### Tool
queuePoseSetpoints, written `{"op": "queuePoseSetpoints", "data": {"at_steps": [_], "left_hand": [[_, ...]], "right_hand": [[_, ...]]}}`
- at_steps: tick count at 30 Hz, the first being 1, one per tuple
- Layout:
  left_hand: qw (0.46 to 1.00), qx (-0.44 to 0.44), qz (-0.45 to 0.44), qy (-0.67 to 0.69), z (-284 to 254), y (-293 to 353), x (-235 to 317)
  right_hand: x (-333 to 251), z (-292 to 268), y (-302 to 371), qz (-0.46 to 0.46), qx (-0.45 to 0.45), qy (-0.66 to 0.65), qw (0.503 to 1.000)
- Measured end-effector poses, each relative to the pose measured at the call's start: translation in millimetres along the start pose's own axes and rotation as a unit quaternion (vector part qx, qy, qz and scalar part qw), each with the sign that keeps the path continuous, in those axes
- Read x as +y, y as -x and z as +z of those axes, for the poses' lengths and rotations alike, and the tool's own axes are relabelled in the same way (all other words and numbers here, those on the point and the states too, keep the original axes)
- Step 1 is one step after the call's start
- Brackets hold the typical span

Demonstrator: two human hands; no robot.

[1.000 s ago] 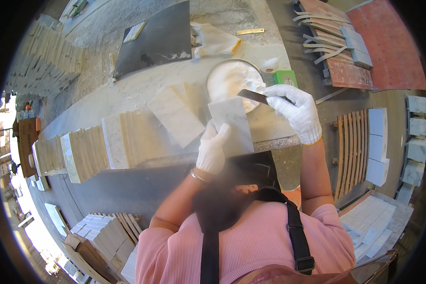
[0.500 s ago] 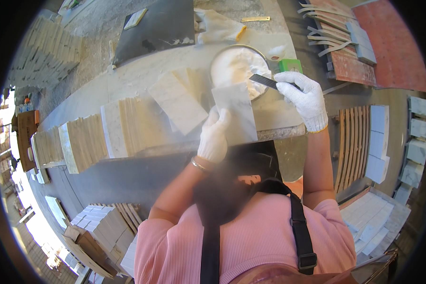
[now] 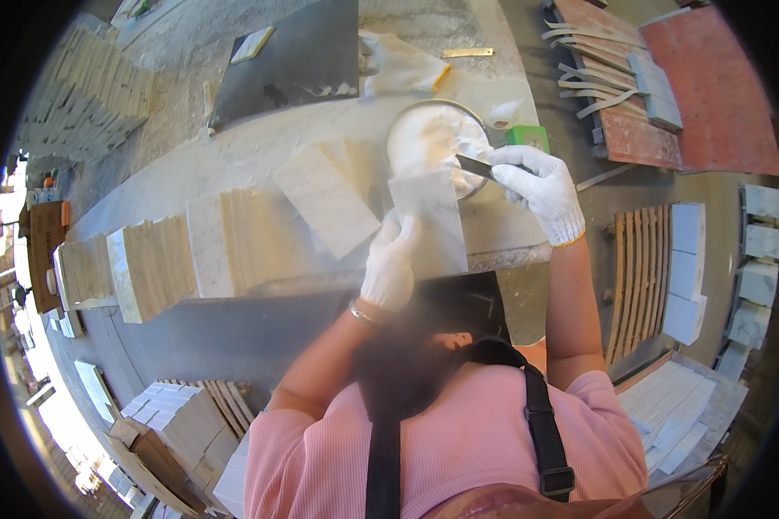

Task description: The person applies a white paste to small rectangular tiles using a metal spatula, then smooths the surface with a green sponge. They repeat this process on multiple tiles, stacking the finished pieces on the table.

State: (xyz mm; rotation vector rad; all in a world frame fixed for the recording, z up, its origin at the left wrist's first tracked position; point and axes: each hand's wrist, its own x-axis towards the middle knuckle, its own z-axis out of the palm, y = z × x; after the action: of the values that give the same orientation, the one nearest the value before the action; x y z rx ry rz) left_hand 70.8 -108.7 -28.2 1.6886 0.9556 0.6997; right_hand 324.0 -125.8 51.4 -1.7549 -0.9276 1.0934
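My left hand (image 3: 389, 264), in a white knit glove, grips a grey-white marble tile (image 3: 437, 221) by its left edge, in front of the pan. Also gloved, my right hand (image 3: 538, 192) is closed around a flat dark scraper (image 3: 474, 167). Its blade tip reaches over the round metal-rimmed pan (image 3: 395, 130) of white paste (image 3: 437, 138), close to the tile's top edge; whether it touches the paste I cannot tell. Left of my left hand, several thin tiles (image 3: 325, 199) lie fanned out on the worktable (image 3: 147, 195).
Stacks of tiles (image 3: 212, 246) stand along the table's near left edge. Behind the pan are a black sheet (image 3: 290, 65), a spare glove (image 3: 398, 65), a brass-coloured strip (image 3: 467, 53) and a green box (image 3: 528, 137). A wooden pallet (image 3: 639, 281) with white blocks stands on the right.
My right hand and the scraper have shifted slightly left and lower in view, with the blade nearer the tile's top edge. The view itself has tilted a little; the left hand keeps its hold.
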Motion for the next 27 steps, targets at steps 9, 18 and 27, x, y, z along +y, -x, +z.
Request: {"op": "queuePoseSetpoints", "data": {"at_steps": [9,18,27], "left_hand": [[0.97,0.014,-0.136,0.201,3,0,5],[0.983,0.009,-0.095,0.157,3,2,-1],[0.942,0.011,-0.223,0.251,2,-3,9]], "right_hand": [[-13,1,15,-0.056,0.013,0.022,0.998],[-9,5,17,-0.234,0.051,0.173,0.955],[-8,5,23,-0.114,0.034,0.059,0.991]]}}
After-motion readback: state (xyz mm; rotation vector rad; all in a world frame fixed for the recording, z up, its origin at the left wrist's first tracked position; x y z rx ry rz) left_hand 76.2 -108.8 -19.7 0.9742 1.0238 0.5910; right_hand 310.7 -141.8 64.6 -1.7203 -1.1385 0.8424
